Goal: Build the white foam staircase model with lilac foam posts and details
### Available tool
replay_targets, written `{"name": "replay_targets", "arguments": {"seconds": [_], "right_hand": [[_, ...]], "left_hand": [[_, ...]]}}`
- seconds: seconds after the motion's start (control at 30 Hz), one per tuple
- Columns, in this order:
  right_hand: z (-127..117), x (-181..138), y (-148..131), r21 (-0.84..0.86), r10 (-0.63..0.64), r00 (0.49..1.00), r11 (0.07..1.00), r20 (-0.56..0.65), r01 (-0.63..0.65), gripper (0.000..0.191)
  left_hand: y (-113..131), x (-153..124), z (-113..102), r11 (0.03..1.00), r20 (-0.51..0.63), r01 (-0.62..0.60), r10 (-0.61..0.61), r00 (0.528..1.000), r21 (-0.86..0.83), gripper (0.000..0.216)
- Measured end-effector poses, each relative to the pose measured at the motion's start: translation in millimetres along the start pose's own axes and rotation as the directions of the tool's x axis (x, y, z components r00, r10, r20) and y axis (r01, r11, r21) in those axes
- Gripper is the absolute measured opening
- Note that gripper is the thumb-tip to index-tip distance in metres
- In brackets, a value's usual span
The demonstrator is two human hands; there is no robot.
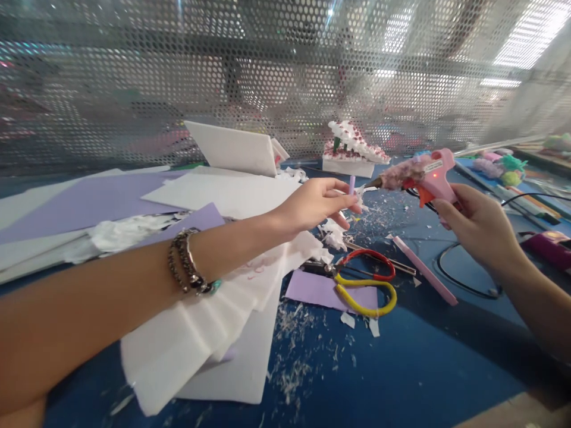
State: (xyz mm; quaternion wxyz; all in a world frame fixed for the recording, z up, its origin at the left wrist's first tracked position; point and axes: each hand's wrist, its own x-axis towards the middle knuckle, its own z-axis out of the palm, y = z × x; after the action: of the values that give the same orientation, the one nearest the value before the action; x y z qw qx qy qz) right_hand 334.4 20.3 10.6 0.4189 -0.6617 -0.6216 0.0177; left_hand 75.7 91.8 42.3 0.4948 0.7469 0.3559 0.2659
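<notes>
Between the fingertips of my left hand (319, 205) is a small purple strip (352, 185), held upright. My right hand (479, 223) is wrapped round the handle of a pink hot glue gun (439, 176), its red light on. The gun's nozzle points left and comes close to the purple strip; whether they touch I cannot tell. Below my hands, scissors with red and yellow handles (366, 312) lie partly on a purple foam piece (307, 288). A pink strip (423, 270) rests to their right.
White sheets (178, 356) and purple sheets (98, 199) spread over the left of the blue table (401, 368). A white model with dark red specks (350, 166) stands at the back. Paper scraps, a black cable (464, 291) and colourful pompoms (499, 166) lie about. Perforated metal (267, 77) closes off the back.
</notes>
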Motion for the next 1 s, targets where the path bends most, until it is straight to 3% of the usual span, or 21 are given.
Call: {"name": "replay_targets", "arguments": {"seconds": [0.27, 0.67, 1.0], "right_hand": [[1.8, -6.9, -4.6, 0.164, 0.082, 0.994, 0.982, 0.065, -0.092, 0.023], [3.1, -7.4, -3.2, 0.191, 0.075, 0.994, 0.978, 0.079, -0.088, 0.025], [2.4, -8.4, -6.2, 0.177, 0.079, 0.994, 0.980, 0.082, -0.092, 0.022]], "left_hand": [[-1.4, 1.1, -1.4, 0.999, -0.036, 0.000, -0.002, 0.999, -0.042, 0.030], [-3.6, 0.2, 0.3, 0.994, -0.014, -0.073, 0.072, 0.997, -0.079, 0.027], [-2.2, -0.7, -0.8, 0.998, -0.035, -0.063, 0.064, 0.997, 0.022, 0.030]]}}
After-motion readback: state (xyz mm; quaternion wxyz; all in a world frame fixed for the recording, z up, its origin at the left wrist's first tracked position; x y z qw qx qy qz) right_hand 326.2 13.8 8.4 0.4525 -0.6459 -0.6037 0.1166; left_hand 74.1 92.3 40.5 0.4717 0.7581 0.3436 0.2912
